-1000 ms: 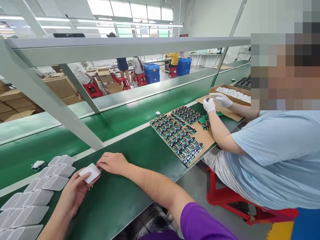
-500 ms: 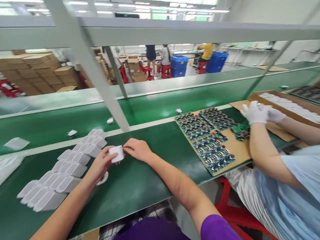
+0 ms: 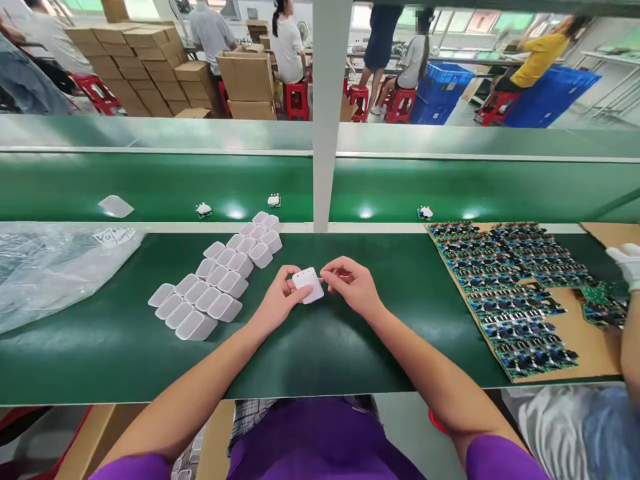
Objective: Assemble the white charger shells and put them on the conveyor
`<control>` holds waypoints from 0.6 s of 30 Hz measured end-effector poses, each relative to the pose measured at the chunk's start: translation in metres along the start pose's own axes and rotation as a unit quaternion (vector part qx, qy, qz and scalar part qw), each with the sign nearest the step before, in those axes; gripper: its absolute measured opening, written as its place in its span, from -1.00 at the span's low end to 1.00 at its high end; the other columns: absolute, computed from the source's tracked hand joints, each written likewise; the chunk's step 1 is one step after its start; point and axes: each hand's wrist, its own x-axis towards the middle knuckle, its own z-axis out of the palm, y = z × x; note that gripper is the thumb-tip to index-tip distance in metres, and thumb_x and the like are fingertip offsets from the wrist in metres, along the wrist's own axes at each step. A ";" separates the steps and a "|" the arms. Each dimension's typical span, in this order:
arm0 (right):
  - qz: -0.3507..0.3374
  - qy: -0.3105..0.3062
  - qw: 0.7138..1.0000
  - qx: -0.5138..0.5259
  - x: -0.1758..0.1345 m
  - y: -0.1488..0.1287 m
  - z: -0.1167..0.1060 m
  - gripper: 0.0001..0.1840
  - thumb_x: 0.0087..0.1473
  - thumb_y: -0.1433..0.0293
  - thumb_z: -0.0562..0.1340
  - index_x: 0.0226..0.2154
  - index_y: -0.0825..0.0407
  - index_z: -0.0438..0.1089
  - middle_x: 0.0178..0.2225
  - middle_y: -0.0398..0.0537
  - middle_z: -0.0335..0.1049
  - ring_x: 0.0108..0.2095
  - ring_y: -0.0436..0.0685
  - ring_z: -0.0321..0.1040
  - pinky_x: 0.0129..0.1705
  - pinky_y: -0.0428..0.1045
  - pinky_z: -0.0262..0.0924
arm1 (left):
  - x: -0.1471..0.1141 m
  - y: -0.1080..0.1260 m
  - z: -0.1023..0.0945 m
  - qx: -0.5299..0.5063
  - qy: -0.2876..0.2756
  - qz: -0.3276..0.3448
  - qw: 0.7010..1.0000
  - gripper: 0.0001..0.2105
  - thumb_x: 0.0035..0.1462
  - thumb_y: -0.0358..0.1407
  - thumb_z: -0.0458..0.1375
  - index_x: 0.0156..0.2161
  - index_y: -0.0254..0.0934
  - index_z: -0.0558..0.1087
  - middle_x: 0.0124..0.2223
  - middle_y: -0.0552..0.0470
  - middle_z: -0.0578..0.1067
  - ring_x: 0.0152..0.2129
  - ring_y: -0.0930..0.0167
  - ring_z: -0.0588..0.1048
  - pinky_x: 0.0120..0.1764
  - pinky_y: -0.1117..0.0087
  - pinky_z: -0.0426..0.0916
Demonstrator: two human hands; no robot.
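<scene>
The left hand (image 3: 280, 297) grasps a small white piece (image 3: 309, 283) over the green counter (image 3: 325, 360), its thumb lying across the lower left of the face and the other fingers behind and along the left side. Small dark spots show near the piece's upper edge. It sits tilted between the two hands, just right of the left fingers. The right hand (image 3: 357, 287) is at the piece's right edge, thumb and forefinger drawn close together; whether they pinch something tiny or touch that edge, I cannot tell.

Left of the hands, white open casings (image 3: 207, 290) stand in slanting rows, with a clear plastic bag (image 3: 65, 270) beyond them. Well to the right, circuit boards (image 3: 523, 323) fill much of a cardboard sheet (image 3: 593, 353), near a co-worker's gloved hand (image 3: 627, 263).
</scene>
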 end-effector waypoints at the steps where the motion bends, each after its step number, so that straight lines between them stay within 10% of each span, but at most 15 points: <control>1: 0.022 -0.010 0.999 0.027 -0.001 -0.002 0.002 -0.63 0.01 0.06 0.35 -0.39 0.03 0.44 -0.50 -0.19 0.38 -0.58 -0.07 0.28 -0.50 -0.11 0.28 | 0.000 -0.001 0.001 -0.002 0.003 0.002 1.000 -0.49 -0.19 -0.17 0.44 -0.24 -0.20 0.22 -0.44 0.15 0.54 -0.51 0.43 0.55 -0.37 0.45 0.44; 18: -0.038 0.012 0.998 -0.051 -0.007 -0.003 0.004 -0.76 0.15 0.16 0.29 -0.36 -0.03 0.53 -0.33 -0.08 0.45 -0.42 -0.01 0.35 -0.46 -0.09 0.32 | -0.006 -0.007 0.004 -0.033 -0.006 -0.038 0.999 -0.57 -0.04 -0.20 0.33 -0.03 -0.24 0.46 -0.09 -0.04 0.52 -0.20 0.29 0.52 -0.22 0.30 0.55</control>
